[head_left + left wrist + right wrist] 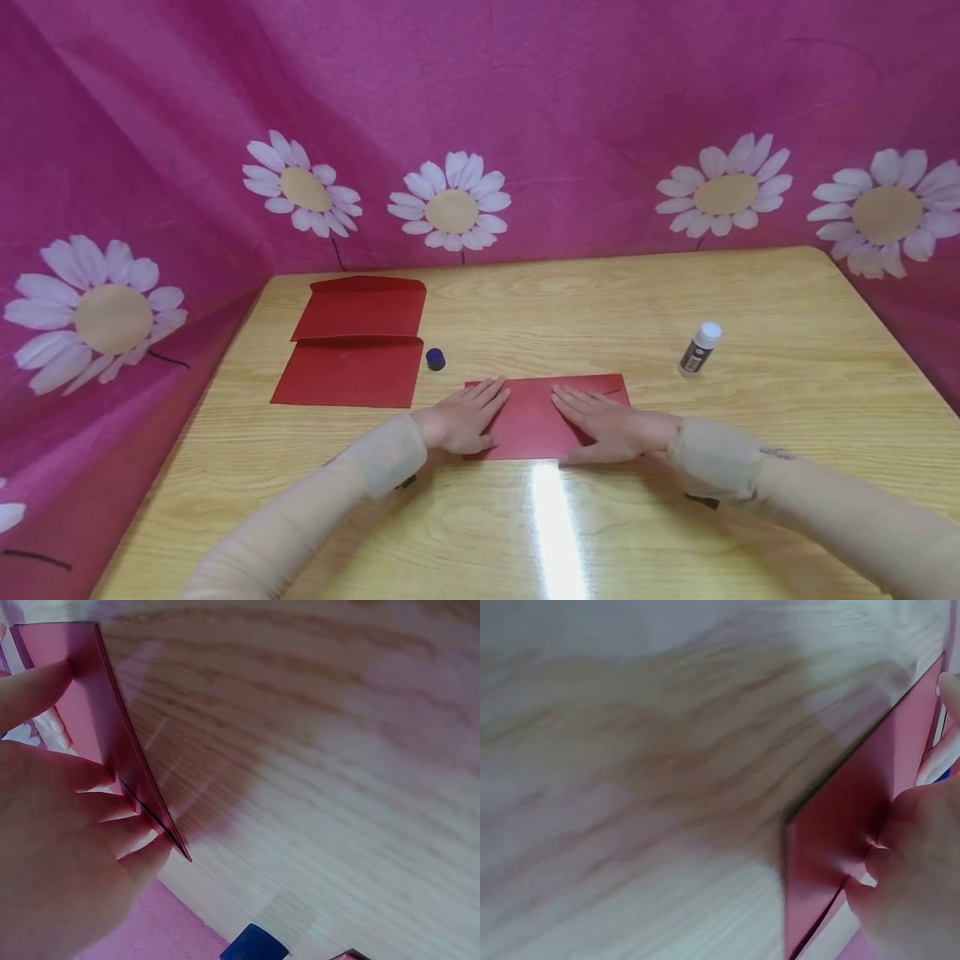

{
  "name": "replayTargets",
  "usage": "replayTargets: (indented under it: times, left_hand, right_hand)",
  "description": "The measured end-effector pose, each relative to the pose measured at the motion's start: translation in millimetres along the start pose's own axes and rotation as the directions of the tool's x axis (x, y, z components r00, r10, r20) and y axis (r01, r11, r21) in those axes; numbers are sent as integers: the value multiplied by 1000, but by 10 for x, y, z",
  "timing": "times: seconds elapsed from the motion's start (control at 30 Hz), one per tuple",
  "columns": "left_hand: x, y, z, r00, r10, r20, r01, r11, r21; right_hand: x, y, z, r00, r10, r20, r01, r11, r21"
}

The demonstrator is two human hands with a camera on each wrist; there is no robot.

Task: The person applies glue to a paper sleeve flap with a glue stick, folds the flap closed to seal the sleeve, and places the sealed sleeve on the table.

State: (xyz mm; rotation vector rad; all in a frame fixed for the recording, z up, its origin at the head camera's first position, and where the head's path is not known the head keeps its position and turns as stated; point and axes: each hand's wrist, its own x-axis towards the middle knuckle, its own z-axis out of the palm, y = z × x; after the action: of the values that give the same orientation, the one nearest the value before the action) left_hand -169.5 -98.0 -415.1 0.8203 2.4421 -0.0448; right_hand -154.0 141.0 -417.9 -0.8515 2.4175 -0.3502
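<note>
A red envelope (528, 421) lies flat on the table in front of the person, its flap folded down along the far edge. The left hand (467, 417) rests on its left end with straight fingers. On the right half lies the right hand (603, 423), fingers spread and extended, thumb at the near edge. In the left wrist view, fingertips touch the envelope (79, 694) close to its edge. The right wrist view has the envelope (855, 817) under the right hand (915, 862), whose fingertips press on its surface.
Two more red envelopes (352, 372) with raised flaps overlap at the back left. A dark blue cap (436, 359) stands beside them. At the right is a glue stick (701, 348), upright with its white end on top. A pink flowered cloth (570, 125) hangs behind the wooden table (555, 308).
</note>
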Motion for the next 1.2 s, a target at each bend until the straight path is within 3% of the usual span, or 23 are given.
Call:
replayTargets:
  times: [0.5, 0.8, 1.2]
  left_hand:
    - [20, -10, 12, 1000, 2, 1, -2, 1000, -11]
    - [1, 11, -8, 1000, -1, 6, 1, 1000, -31]
    - [-16, 20, -22, 1000, -5, 5, 5, 999, -32]
  right_hand:
    - [-146, 200, -15, 997, -52, -64, 54, 998, 32]
    - [-124, 73, 8, 997, -8, -83, 13, 998, 57]
    - [57, -136, 15, 997, -50, -51, 49, 999, -7]
